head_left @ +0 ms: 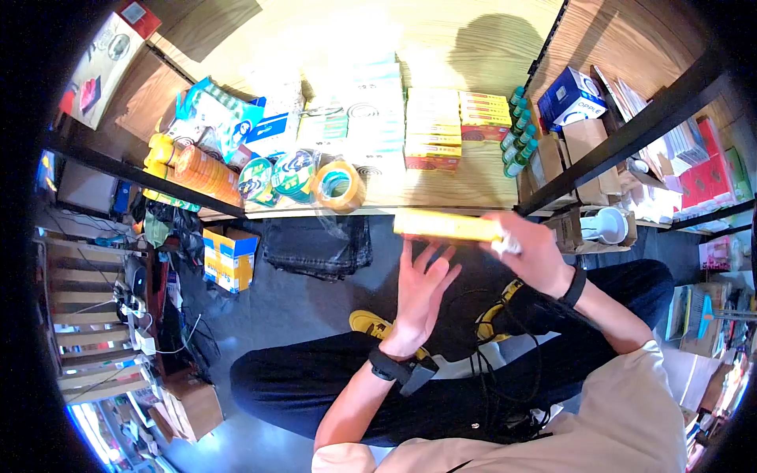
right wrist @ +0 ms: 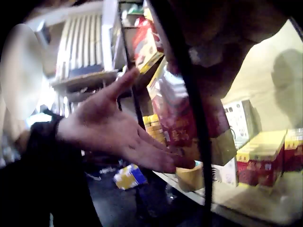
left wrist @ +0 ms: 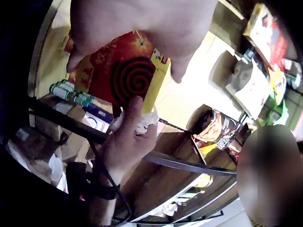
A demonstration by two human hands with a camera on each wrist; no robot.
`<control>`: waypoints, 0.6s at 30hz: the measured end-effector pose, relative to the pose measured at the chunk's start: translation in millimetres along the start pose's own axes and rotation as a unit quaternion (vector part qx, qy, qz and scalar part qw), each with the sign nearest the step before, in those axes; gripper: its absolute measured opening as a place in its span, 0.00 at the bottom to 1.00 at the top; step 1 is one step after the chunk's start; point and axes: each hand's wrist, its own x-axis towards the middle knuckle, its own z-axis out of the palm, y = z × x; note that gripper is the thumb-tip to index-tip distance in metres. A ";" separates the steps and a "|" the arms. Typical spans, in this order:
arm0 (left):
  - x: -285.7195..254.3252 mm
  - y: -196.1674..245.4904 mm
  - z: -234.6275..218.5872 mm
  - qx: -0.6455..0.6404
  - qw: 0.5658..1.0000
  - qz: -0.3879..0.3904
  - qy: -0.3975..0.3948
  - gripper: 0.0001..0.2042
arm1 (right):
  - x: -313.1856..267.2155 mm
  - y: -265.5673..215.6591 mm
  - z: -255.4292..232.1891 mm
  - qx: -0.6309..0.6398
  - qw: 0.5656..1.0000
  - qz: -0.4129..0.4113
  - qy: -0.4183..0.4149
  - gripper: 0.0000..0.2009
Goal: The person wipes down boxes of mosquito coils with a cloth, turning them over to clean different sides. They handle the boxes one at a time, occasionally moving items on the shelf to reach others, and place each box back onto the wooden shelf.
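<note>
My right hand (head_left: 535, 258) grips one end of a flat red and yellow mosquito coil box (head_left: 448, 226), held over my lap at the shelf's front edge. The box's red face with a black spiral shows in the left wrist view. A crumpled white tissue or cloth (left wrist: 147, 120) is bunched in the same hand, against the box's end. My left hand (head_left: 424, 293) is spread with straight fingers just below the box. In the right wrist view, the left fingertips (right wrist: 182, 163) come right up to the box's lower edge.
On the wooden shelf (head_left: 465, 191) stand stacked yellow and red boxes (head_left: 434, 126), green-capped bottles (head_left: 518, 146), a tape roll (head_left: 339, 186) and round green-labelled tubs (head_left: 293, 175). A dark metal post (head_left: 623, 130) edges the right side. Black folded bags (head_left: 315, 248) and a blue-yellow carton (head_left: 229, 258) lie below.
</note>
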 end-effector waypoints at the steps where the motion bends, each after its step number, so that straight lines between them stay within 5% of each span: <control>1: -0.6 -5.4 -4.6 0.006 1.000 0.000 -0.027 0.34 | 0.5 3.4 2.1 -0.016 0.996 -0.087 -0.027 0.22; 2: -4.6 -7.7 -5.9 -0.018 0.999 -0.020 -0.029 0.32 | -3.3 6.1 8.7 -0.038 0.983 -0.179 -0.011 0.21; 6: -11.4 8.6 5.9 -0.109 0.989 -0.087 0.039 0.31 | -17.2 -23.6 21.7 -0.175 0.935 -0.308 -0.029 0.20; 9: -13.8 9.3 -7.0 -0.157 0.972 -0.174 0.024 0.25 | -19.0 -23.3 23.9 -0.178 0.928 -0.325 -0.040 0.21; 18: -10.6 16.6 -0.7 -0.160 0.971 -0.179 -0.015 0.23 | 16.1 -5.2 -33.9 -0.200 0.911 -0.355 -0.054 0.21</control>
